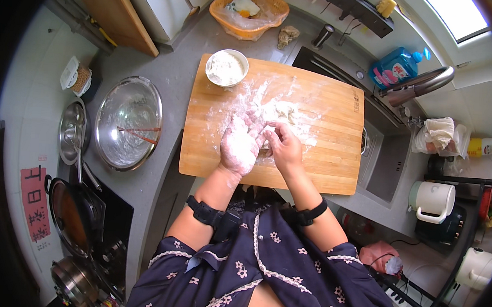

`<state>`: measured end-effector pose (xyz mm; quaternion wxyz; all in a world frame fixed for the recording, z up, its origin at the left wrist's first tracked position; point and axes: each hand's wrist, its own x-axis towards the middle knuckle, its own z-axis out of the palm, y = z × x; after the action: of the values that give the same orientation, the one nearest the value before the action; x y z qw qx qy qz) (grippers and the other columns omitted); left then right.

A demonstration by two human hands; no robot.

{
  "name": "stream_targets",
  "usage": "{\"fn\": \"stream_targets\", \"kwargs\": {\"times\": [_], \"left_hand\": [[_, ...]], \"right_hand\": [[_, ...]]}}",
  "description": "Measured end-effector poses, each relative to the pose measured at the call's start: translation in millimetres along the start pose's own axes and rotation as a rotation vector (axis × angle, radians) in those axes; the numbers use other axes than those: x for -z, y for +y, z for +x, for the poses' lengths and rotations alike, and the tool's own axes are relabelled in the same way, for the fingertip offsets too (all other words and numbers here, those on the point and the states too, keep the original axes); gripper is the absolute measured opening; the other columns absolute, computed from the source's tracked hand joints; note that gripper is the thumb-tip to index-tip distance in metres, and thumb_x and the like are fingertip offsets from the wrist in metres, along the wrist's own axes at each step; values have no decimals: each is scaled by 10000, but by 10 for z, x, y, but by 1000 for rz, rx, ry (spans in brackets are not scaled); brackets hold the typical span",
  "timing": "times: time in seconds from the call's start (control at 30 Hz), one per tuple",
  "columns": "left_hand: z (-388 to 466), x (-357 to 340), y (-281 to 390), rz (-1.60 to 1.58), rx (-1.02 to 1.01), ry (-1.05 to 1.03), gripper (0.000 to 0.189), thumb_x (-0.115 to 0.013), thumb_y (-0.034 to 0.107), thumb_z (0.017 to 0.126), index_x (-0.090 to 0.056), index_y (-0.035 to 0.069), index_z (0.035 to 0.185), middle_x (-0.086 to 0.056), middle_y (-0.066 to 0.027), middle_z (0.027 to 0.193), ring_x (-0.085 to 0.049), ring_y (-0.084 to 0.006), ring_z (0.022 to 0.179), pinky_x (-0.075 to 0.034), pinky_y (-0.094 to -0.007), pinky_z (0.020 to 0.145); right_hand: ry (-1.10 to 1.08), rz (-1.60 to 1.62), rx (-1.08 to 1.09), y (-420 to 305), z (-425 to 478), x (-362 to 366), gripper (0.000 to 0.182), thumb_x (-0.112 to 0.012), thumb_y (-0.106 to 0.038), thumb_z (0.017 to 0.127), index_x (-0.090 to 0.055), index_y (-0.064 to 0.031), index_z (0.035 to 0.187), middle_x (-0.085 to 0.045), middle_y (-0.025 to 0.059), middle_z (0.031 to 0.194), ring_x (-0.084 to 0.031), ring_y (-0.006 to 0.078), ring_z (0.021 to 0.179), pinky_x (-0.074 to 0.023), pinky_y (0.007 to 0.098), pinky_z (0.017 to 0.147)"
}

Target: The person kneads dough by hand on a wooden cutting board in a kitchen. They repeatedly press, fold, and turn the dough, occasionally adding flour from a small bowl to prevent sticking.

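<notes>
My left hand (240,147), thickly coated with white flour, is held over a wooden cutting board (330,158), with no object visible in it. The thumb and fingers of my right hand (286,145) meet the fingertips of the left; whether they pinch a bit of dough there is too small to tell. Just beyond both hands lies a floury mass of dough (280,111), partly hidden by them. Loose flour is scattered around it on the board. At the board's far left corner stands a white bowl (226,68) filled with flour.
Left of the board, a steel mixing bowl (124,146) with dough residue holds red-brown chopsticks (139,129). A wok (71,219) sits on the stove. To the right are the sink (387,162), faucet (421,84) and blue detergent bottle (397,67). An orange basket (247,29) stands behind.
</notes>
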<state>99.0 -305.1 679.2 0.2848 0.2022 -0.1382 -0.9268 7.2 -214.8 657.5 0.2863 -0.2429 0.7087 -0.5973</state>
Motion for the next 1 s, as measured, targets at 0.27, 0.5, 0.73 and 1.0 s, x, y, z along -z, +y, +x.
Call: {"fn": "stream_targets", "kwargs": {"times": [0.27, 0.5, 0.73, 1.0], "left_hand": [[-17, -73, -30, -71, 20, 31, 583, -422, 422, 985, -375, -9, 1373, -404, -196, 1410, -377, -348, 1323, -287, -470, 1130], [28, -3, 0, -158, 59, 19, 586, -427, 427, 983, -386, -8, 1374, -450, -201, 1368, -450, -335, 1270, -360, -447, 1085], [27, -21, -65, -115, 100, 25, 598, -427, 443, 978, -383, 7, 1386, -448, -191, 1376, -463, -342, 1258, -384, -450, 1064], [-20, -60, -2, -18, 83, -48, 639, -446, 438, 960, -336, 2, 1414, -407, -203, 1412, -431, -374, 1290, -358, -464, 1081]], "right_hand": [[55, 222, -134, -12, 261, -3, 141, -564, -104, 961, -637, 6, 1010, -620, 17, 764, -523, 99, 597, -461, 267, 559], [-14, 309, -24, -53, 183, -77, 174, -554, -95, 960, -640, 5, 1074, -596, 25, 844, -542, 78, 711, -483, 238, 666], [97, -122, 214, 157, 291, -53, 156, -612, -140, 941, -647, 1, 885, -609, 16, 734, -499, 84, 591, -419, 235, 569], [-73, 508, -356, 97, 257, 76, 194, -582, -212, 971, -665, -39, 993, -640, -8, 782, -556, 67, 626, -437, 216, 552]]}}
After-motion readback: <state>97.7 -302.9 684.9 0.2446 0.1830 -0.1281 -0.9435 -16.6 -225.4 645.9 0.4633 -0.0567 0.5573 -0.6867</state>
